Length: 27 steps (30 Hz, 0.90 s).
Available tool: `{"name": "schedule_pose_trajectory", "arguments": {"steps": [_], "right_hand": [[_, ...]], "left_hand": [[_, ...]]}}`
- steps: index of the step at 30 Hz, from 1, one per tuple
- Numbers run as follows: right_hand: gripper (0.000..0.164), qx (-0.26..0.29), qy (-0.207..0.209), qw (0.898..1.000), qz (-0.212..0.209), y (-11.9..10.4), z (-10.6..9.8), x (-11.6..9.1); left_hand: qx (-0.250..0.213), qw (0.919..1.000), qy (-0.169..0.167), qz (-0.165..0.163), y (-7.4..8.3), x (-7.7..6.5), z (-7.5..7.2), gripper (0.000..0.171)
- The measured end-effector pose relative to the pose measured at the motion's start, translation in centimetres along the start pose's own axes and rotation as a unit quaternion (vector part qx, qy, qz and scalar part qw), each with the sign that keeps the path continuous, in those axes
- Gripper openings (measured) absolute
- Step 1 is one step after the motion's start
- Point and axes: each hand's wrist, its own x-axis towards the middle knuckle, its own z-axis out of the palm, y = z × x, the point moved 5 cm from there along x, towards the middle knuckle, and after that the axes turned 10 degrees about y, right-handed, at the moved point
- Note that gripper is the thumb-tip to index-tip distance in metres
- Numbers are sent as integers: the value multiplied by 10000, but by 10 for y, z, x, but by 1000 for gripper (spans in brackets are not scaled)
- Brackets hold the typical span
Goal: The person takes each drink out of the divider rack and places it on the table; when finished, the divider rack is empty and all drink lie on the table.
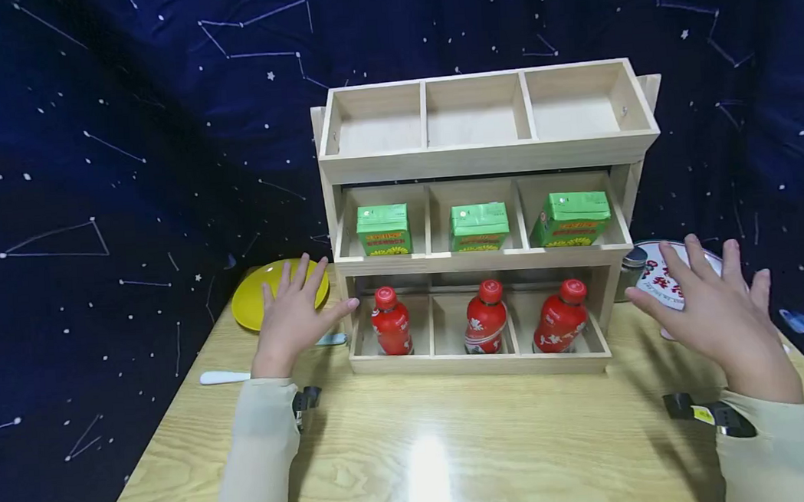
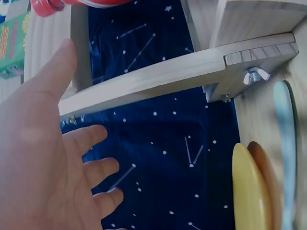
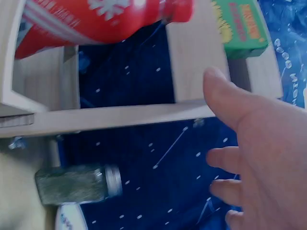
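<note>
My left hand [image 1: 292,317] hovers with fingers spread over the table's left side, near the yellow plate [image 1: 244,300]. My right hand [image 1: 727,319] is likewise spread on the right, in front of a patterned white plate [image 1: 660,287] that it partly hides. Neither hand holds anything. Between them stands a three-tier wooden shelf [image 1: 478,365]. Its bottom tier has a red bottle in each compartment: left [image 1: 393,327], middle [image 1: 485,319] and right [image 1: 560,322]. Green boxes sit in the middle tier, at left [image 1: 383,229], centre [image 1: 480,227] and right [image 1: 573,217].
The top tier [image 1: 489,156] shows bare compartments. Beside the shelf's right side is a glass jar [image 3: 72,184] with a metal lid. A white-handled utensil [image 1: 223,377] and a light blue handle [image 1: 331,339] lie by the left hand. A dark starry cloth [image 1: 163,181] hangs behind.
</note>
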Motion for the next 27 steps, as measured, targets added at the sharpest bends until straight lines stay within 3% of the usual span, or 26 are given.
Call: {"name": "schedule_pose_trajectory", "arguments": {"steps": [5, 9, 12, 17, 19, 27], "right_hand": [[87, 634, 968, 9928, -302, -18, -30, 3], [76, 1424, 1907, 9688, -687, -41, -53, 6], [70, 1939, 2257, 9495, -999, -60, -63, 12], [66, 2484, 2338, 9304, -1342, -85, -70, 26], [65, 2645, 2245, 9281, -1353, -90, -69, 34], [52, 3348, 2025, 9119, -1240, -96, -51, 62]], "left_hand": [[-194, 9997, 114, 33, 3, 4, -5, 102], [-691, 9970, 287, -196, 0, 9, -8, 97], [-1183, 9910, 429, -458, -4, 12, -8, 91], [-2105, 9718, 770, -728, -2, 16, -4, 77], [-2399, 9635, 855, -821, 0, 17, -1, 72], [-3114, 9397, 1065, -929, 3, 18, 17, 52]]}}
